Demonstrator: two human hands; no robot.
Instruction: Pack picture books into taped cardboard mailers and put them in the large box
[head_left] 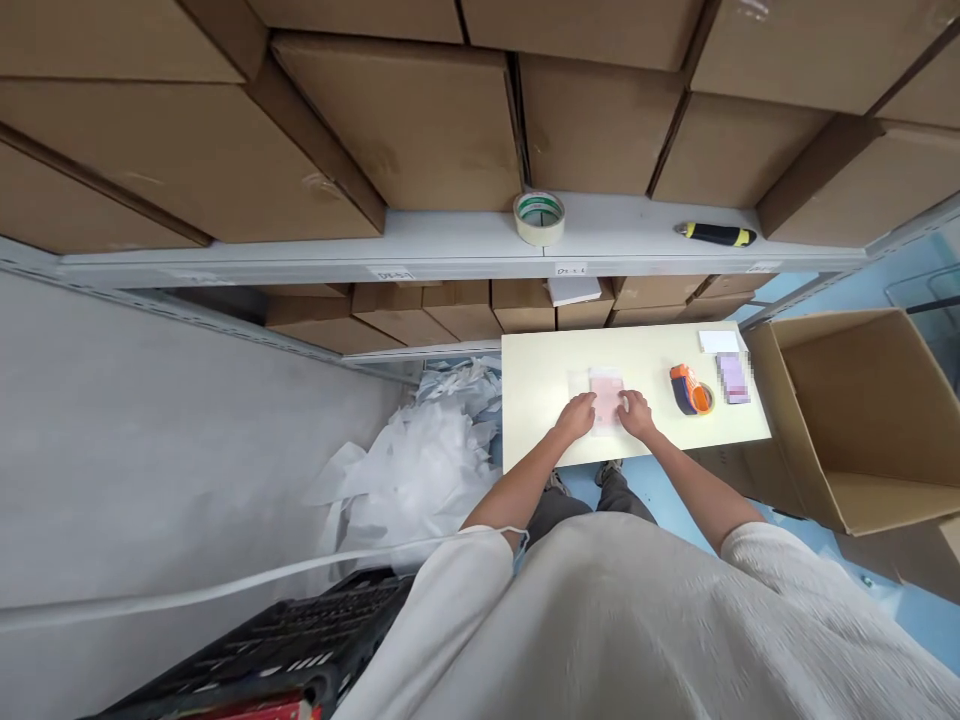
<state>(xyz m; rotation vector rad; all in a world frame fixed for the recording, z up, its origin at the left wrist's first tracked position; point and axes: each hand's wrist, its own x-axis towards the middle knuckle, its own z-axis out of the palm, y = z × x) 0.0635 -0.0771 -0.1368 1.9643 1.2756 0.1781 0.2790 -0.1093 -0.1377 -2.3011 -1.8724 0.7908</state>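
A flat pink packet [607,397], in what looks like a clear plastic sleeve, lies on the pale yellow tabletop [536,385]. My left hand [577,416] has its fingers curled at the packet's left edge. At the right edge, my right hand [636,414] pinches it in the same way. Under the hands the lower part of the packet is partly covered. To the right of my right hand sits an orange and dark blue tape dispenser [688,390] with a roll of tape. Beyond it are a purple stack of packets [733,378], blurred, and a white slip [718,342].
Cardboard boxes [420,125] fill the shelves ahead. On the shelf edge stand a masking tape roll [540,232] and a yellow-black utility knife [716,235]. Crumpled white sheets [427,460] pile up left, near a black crate [300,640]. An open carton [870,400] stands right.
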